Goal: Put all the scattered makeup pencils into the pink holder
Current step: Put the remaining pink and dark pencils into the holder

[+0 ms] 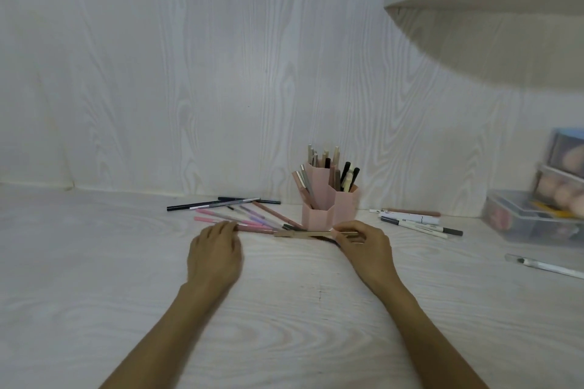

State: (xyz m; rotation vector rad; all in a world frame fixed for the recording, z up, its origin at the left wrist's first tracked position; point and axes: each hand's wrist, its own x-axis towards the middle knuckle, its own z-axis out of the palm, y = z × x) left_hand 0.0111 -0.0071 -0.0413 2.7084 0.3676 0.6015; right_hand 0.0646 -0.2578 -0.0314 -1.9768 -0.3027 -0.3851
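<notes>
Counts on the table: one holder, two hands, two loose groups of pencils.

One pink holder (328, 205) stands at 12 o'clock, made of three joined hexagonal cups, each with pencils upright inside; roughly a dozen tips show, too crowded to count exactly. At 10 o'clock lies a fan of about nine loose pencils (234, 213), overlapping so the number is uncertain. At 2 o'clock lie about four more, white and pinkish pens (414, 220). One gold pencil (303, 234) is held level in the right hand (366, 249); the left hand (215, 256) rests by the fan. Two clear boxes (534, 218) are stacked at 3 o'clock, and one clear-capped stick (543, 266) lies below them.
</notes>
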